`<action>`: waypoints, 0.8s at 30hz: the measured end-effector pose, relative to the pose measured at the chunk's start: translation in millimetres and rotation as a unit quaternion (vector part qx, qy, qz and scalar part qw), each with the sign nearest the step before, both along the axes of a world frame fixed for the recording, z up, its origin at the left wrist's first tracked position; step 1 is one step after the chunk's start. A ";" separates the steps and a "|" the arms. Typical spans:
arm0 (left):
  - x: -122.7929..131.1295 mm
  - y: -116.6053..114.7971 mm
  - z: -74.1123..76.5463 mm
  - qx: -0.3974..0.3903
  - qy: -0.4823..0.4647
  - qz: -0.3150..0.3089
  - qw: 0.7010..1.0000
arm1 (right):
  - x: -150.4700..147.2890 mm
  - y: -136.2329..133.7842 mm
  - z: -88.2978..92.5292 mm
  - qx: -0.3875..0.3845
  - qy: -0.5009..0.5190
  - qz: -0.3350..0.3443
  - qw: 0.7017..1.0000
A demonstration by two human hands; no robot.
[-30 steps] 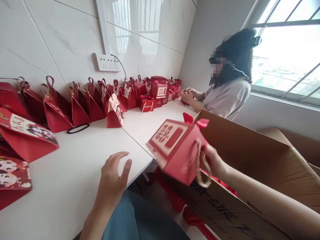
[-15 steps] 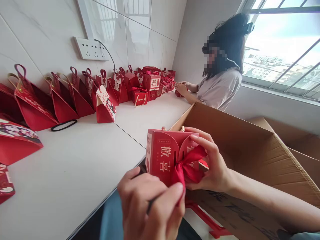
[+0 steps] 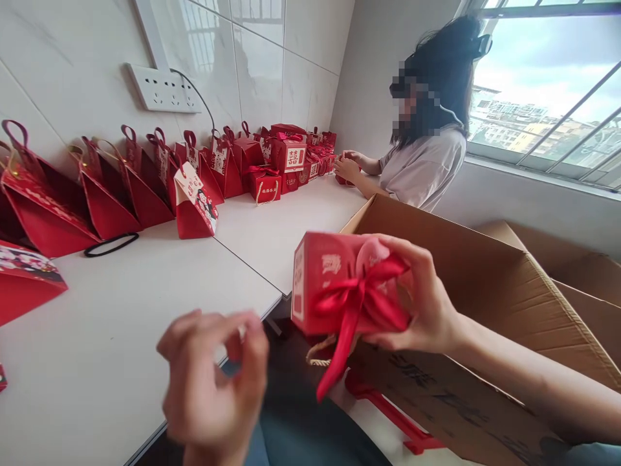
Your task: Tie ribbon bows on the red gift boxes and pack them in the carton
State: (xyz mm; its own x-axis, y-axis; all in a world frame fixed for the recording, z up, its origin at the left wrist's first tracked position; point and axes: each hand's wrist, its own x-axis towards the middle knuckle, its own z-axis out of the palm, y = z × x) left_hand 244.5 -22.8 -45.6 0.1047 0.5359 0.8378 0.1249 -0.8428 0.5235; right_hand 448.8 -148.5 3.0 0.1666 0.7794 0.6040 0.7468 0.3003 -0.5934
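My right hand [image 3: 429,294] grips a small red gift box [image 3: 313,278] by its right end, fingers over the top and thumb below. The box is held in the air in front of the table edge. A shiny red ribbon [image 3: 359,288] is tied in a bow on its face, one tail hanging below the box. Twisted cord [image 3: 320,361] loops under it. To the left, apart from the box, is my left hand [image 3: 213,382], slightly blurred. Its fingers are curled, thumb and index tips meeting, with nothing visible in them.
A large cardboard carton [image 3: 485,265] stands open on the right. Red gift boxes [image 3: 114,200] line the wall along the white table [image 3: 121,323], with a black loop [image 3: 111,244] before them. A co-worker [image 3: 427,155] handles a red box at the far end. A socket strip [image 3: 162,88] is on the wall.
My left hand has let go of the ribbon and drawn away to the left. My right hand has raised and tilted the box, and the whole bow now shows.
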 end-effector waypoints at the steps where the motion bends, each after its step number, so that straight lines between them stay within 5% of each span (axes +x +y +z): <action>1: 1.7 13.2 -7.9 -0.019 0.048 0.040 0.998 | 6.7 -0.5 1.5 -0.026 0.080 -0.012 0.996; 3: 7.2 37.2 -25.2 -0.047 0.161 0.068 0.983 | 20.4 -0.5 3.0 -0.086 0.266 -0.030 0.960; 6: 16.1 60.3 -50.4 -0.066 0.299 0.069 0.949 | 36.5 0.0 2.6 -0.159 0.496 -0.025 0.853; 8: 19.5 66.4 -63.7 -0.054 0.380 0.070 0.921 | 42.1 -1.3 1.4 -0.180 0.587 -0.006 0.789; 10: 20.2 67.6 -72.3 -0.027 0.420 0.069 0.904 | 45.1 -4.9 -0.8 -0.176 0.629 0.024 0.757; 18: 17.6 65.6 -76.4 0.028 0.418 0.073 0.905 | 57.9 -20.9 -15.9 -0.159 0.564 0.070 0.807; 24: 17.7 67.1 -79.6 0.038 0.424 0.076 0.902 | 65.4 -18.8 -13.8 -0.148 0.616 0.029 0.773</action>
State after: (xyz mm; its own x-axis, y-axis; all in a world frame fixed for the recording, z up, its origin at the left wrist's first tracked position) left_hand 262.2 44.4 -125.1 0.6543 0.5426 0.5268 0.5707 -0.8113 0.1268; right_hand 514.2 -167.3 -10.9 0.4325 0.8811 -0.1911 -0.4491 0.0268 -0.8931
